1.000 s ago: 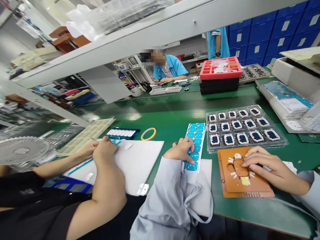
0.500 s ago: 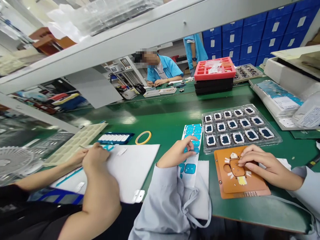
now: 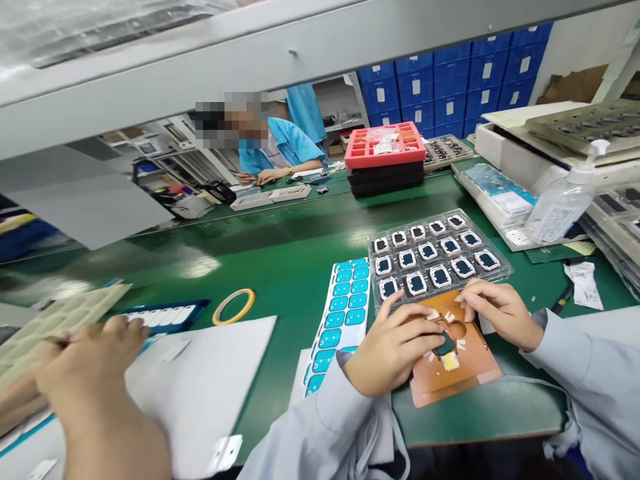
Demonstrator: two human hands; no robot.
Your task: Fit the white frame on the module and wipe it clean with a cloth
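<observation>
An orange fixture plate [image 3: 483,360] lies on the bench in front of me, with a rounded recess, small white tabs and a yellow patch. In the recess sits a dark rounded piece [image 3: 445,344]. My left hand [image 3: 387,347] reaches over the plate from the left, its fingers stretched and apart, fingertips at the piece. At the plate's upper right edge is my right hand [image 3: 497,310], thumb and fingers drawn together; what they hold, if anything, is hidden. A sheet of blue rounded stickers [image 3: 335,313] lies left of the plate, partly under my left sleeve.
Behind the plate stands a clear tray [image 3: 435,257] of white-framed dark parts. A yellow tape roll [image 3: 233,307] and white board [image 3: 210,387] lie left, by a co-worker's arm [image 3: 100,380]. A red tray [image 3: 385,145], pump bottle [image 3: 563,203] and another seated person are farther back.
My left hand has moved from the sticker sheet onto the plate. The right hand has shifted from the recess to the plate's upper edge. The view has turned right; a dark piece now shows in the recess.
</observation>
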